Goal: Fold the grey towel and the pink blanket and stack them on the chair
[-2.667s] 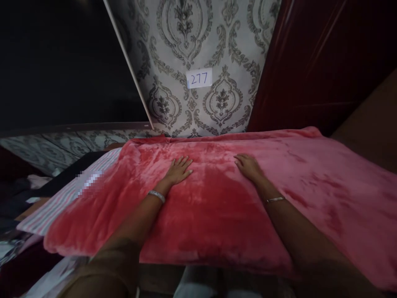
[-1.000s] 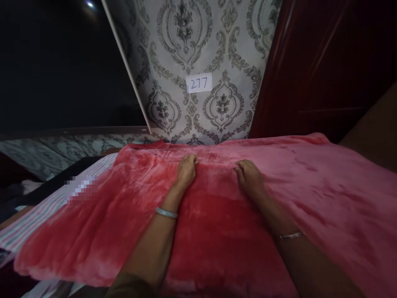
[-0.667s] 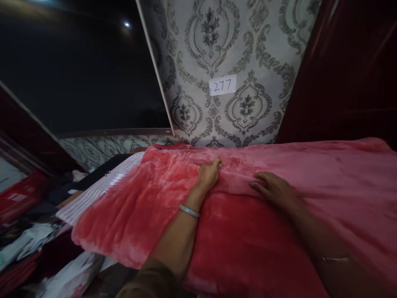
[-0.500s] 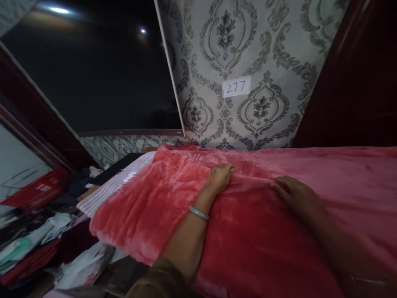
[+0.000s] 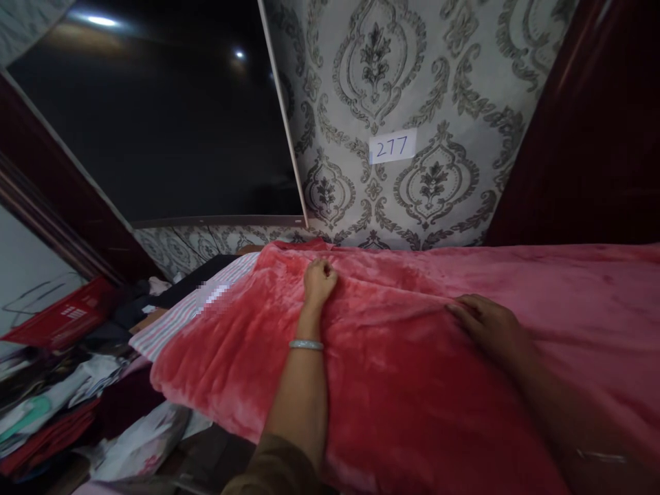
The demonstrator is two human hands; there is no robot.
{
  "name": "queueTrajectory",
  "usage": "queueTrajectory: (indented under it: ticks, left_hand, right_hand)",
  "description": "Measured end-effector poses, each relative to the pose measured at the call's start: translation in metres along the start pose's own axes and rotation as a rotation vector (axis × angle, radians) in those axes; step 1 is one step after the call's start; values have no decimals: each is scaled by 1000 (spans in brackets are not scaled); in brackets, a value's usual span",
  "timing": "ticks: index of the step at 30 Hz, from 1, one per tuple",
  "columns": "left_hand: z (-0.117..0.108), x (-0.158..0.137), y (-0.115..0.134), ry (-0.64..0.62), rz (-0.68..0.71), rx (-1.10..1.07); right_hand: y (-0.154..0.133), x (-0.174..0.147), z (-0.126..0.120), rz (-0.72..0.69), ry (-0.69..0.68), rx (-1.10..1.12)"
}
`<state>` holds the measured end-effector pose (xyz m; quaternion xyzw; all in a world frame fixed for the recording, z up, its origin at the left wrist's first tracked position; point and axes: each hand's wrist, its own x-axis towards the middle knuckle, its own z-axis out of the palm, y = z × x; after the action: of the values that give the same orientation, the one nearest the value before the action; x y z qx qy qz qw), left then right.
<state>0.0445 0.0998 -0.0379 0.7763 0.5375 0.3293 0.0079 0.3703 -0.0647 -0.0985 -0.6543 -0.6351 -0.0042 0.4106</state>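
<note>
A plush red blanket (image 5: 247, 344) lies spread across the surface before me, darker red in front and pinker toward the right. My left hand (image 5: 320, 280), with a pale bangle on its wrist, is closed in a pinch on the blanket near its far left part. A ridge in the fabric runs from there across to my right hand (image 5: 487, 323). That hand is closed on the ridge, thumb and fingers together on the cloth. Striped cloth (image 5: 172, 326) shows from under the blanket's left edge.
Behind the blanket stands a patterned wall with a paper label (image 5: 392, 146) reading 277. A large dark television screen (image 5: 170, 124) is at upper left. Clothes, a white plastic bag (image 5: 141, 440) and a red bag (image 5: 64, 313) crowd the lower left.
My left hand has moved left and slightly away from me along the blanket, widening the gap between the hands. My right hand has stayed in nearly the same place.
</note>
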Motion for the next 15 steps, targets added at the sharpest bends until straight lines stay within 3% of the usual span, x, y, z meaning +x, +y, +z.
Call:
queueTrajectory:
  ticks: [5, 15]
  left_hand:
    - [0, 0, -8, -286, 93, -4]
    - [-1, -6, -10, -390, 39, 62]
  right_hand:
    - [2, 1, 2, 34, -3, 12]
    - [1, 1, 1, 51, 4, 83]
